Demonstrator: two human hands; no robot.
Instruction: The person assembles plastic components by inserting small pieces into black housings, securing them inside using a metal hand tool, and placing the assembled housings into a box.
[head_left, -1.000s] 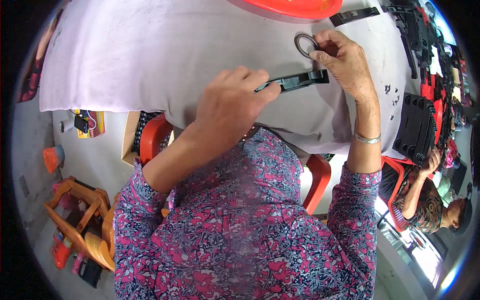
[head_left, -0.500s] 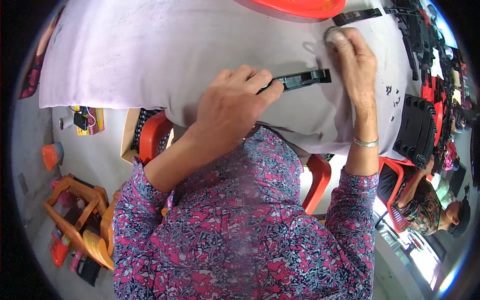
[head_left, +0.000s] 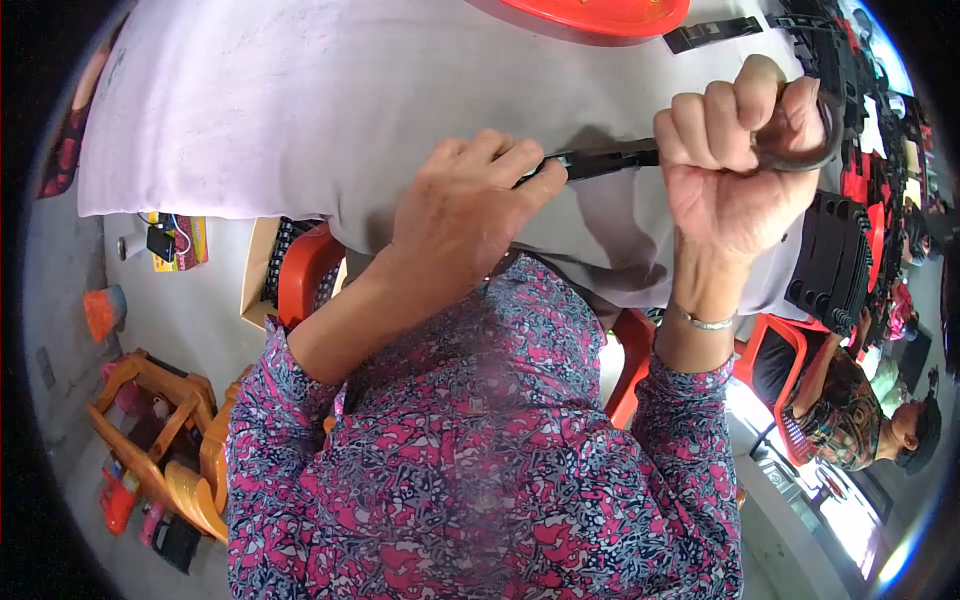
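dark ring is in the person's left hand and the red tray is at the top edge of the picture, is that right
Not quite: the head view shows the dark ring in the right hand, not the left hand, which holds one end of the black strip. The red tray is indeed at the top edge.

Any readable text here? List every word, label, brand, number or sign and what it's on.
None legible.
Red-and-yellow box: any print is too small to read.
Black strip in the left hand: no readable marking.
Dark ring in the right hand: none readable.
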